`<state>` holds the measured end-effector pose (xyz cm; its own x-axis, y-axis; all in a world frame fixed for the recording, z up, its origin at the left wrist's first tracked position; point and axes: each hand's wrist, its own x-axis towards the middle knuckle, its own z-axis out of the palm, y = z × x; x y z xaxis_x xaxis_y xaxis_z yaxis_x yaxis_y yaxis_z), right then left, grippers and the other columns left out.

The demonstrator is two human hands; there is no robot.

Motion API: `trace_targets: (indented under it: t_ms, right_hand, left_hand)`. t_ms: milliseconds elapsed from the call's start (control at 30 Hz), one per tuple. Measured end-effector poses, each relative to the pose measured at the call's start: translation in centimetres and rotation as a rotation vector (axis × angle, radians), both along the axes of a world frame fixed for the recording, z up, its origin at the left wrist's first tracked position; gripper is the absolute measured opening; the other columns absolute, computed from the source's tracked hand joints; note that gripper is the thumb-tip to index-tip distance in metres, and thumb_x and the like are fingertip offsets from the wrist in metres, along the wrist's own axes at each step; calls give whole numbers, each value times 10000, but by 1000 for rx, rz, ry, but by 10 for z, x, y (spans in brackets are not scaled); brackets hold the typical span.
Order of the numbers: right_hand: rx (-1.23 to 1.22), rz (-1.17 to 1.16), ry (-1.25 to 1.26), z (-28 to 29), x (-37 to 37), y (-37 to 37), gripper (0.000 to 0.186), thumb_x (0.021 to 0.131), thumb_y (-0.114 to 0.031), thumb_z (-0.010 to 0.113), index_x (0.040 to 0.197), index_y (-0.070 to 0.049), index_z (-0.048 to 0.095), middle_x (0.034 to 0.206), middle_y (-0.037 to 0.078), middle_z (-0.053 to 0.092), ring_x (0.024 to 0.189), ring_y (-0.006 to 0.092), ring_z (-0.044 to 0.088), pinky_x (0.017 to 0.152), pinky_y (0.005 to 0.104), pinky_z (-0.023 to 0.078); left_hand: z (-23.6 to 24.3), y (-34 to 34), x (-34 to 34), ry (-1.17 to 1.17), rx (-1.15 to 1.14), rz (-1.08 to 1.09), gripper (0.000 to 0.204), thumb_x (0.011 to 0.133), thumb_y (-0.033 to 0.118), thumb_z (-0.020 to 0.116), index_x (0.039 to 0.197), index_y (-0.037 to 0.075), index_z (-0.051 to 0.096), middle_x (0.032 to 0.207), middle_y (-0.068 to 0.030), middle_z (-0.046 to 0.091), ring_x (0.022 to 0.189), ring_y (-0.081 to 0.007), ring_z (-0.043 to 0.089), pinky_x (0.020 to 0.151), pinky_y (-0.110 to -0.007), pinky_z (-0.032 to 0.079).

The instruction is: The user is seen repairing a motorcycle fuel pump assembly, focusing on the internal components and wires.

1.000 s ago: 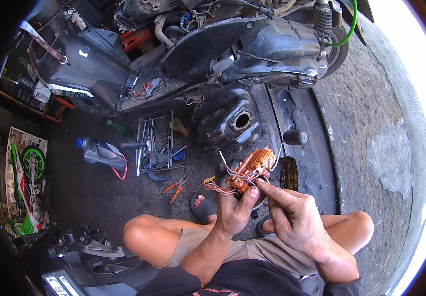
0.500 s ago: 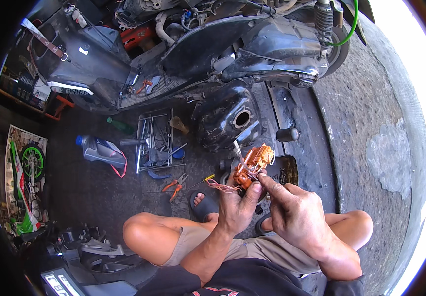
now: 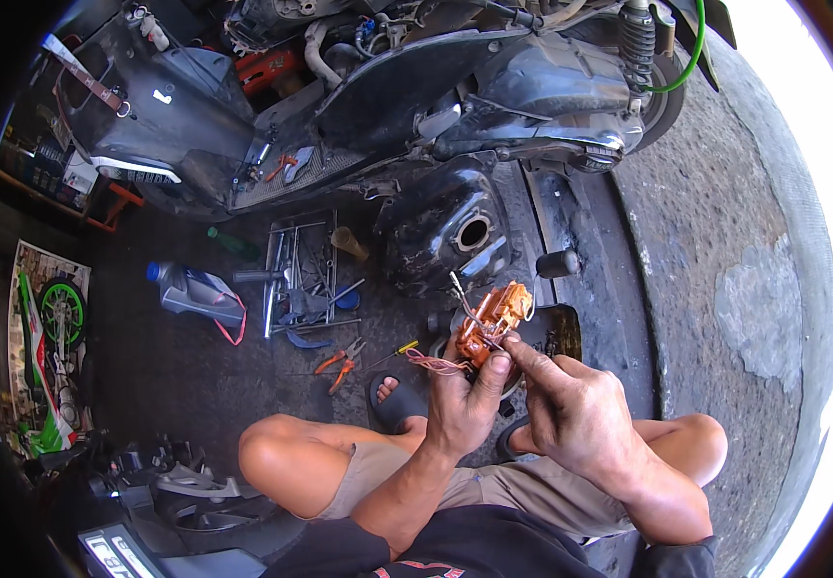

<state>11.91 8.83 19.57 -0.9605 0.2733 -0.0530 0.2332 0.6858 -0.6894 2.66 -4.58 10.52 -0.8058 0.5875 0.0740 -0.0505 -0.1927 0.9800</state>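
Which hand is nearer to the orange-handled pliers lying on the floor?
Left. The left hand is to the right of the orange-handled pliers; the right hand is farther right, beyond the left one.

Around us, a dark, grimy floor fills the middle and left, scuffed in places. Toward our right it gives way, past a long black seam, to rough grey concrete with a paler, smooth-edged patch. Beyond that, white daylight washes out the far right edge. Our left side is dimmer: a wooden shelf carries crowded goods, and near it we see a poster picturing a green-wheeled motorcycle.
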Motion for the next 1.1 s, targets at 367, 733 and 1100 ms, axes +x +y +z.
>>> trace_targets:
  t_ms: [367, 733, 1100]
  right_hand:
    - [-180, 60, 139, -17, -11, 10, 586, 771, 19, 667, 1353, -23, 614, 721, 141, 619, 620, 284, 651, 597, 397, 531]
    - [354, 92, 78, -17, -11, 1, 819, 624, -144, 800, 1409, -97, 574, 713, 56, 553, 546, 258, 619, 475, 378, 524]
    - [-245, 121, 83, -8, -25, 17, 488, 851, 6, 627, 1338, -34, 617, 727, 130, 613, 624, 331, 672, 555, 430, 537]
  left_hand:
    - [2, 2, -2, 15, -39, 54, 439, 1051, 303, 572, 1310, -51, 564, 1180, -121, 669, 1044, -169, 654, 901, -311, 549]
    - [4, 1, -2, 58, -185, 114, 391, 1051, 265, 571, 1305, -32, 578, 1163, -113, 676, 1008, -145, 651, 873, -305, 547]
    - [3, 1, -5, 31, -109, 90, 405, 1054, 279, 563, 1314, -32, 576, 1148, -104, 677, 1014, -151, 652, 881, -305, 546]
